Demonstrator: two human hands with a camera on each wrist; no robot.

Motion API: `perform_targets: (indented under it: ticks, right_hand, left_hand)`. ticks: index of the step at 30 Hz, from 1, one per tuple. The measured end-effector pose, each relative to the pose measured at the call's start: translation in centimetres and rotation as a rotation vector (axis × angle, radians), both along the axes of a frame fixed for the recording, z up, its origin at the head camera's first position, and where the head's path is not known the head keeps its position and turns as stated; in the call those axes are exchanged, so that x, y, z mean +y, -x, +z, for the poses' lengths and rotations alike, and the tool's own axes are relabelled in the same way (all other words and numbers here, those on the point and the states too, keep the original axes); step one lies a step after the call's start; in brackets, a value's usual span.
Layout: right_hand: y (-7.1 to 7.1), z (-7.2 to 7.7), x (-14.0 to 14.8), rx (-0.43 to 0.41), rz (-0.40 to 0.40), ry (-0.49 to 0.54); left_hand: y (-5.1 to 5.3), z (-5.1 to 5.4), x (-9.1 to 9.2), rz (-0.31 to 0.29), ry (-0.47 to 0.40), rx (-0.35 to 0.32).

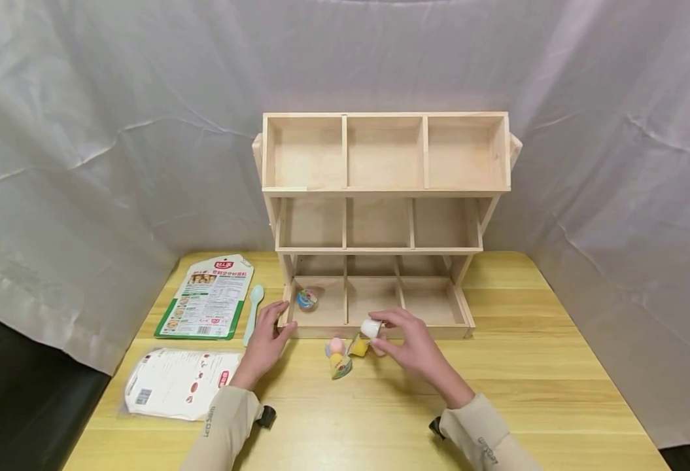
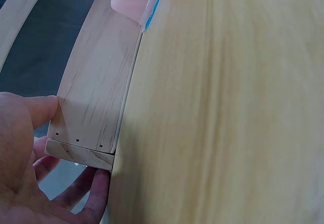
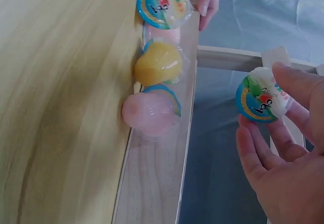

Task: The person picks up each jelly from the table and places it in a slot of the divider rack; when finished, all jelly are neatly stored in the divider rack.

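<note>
Right grip (image 1: 409, 343) pinched white jelly cup (image 1: 371, 328), left grip (image 1: 265, 343) held rack (image 1: 315, 332); I judged the cup light, soft, best taken by rim (image 3: 244, 109).

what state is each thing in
left hand, gripping wooden shelf
wooden shelf, standing
right hand, holding white jelly cup
white jelly cup, lid on
blue-lidded cup, in bottom left compartment
yellow cups, outside shelf
pink cups, outside shelf
spoon, flat
green-edged packet, flat
white packet, flat
</note>
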State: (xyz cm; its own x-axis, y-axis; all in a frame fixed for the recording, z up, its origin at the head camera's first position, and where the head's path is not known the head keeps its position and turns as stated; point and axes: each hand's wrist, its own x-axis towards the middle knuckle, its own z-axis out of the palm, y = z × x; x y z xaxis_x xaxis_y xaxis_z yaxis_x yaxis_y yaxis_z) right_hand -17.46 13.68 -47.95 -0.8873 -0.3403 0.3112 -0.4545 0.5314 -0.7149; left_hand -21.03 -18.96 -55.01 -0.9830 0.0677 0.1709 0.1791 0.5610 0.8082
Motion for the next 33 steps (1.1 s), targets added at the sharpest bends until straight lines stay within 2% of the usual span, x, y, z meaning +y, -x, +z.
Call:
perform_targets:
  ticks: [9,18,20,27,33]
  right_hand:
    - [0.4,-0.4,-0.4,-0.112,0.053,0.169]
    - [2.1,-1.1,-2.4,-0.193,0.037,0.222]
    - [2.7,-1.1,-2.9,-0.195,0.039,0.224]
    - [4.7,-1.2,-4.7,-0.101,0.032,0.160]
    - [6.0,-1.1,-5.8,-0.071,0.027,0.132]
  left_hand:
    - [0.0,0.1,-0.1,-0.005,-0.014,-0.030]
    - [0.0,0.2,-0.1,-0.002,-0.009,-0.027]
    - [0.0,0.2,-0.1,0.000,-0.005,-0.027]
    - [-0.2,0.1,-0.1,-0.005,-0.013,-0.036]
    - [-0.1,0.1,-0.2,-0.006,-0.006,-0.052]
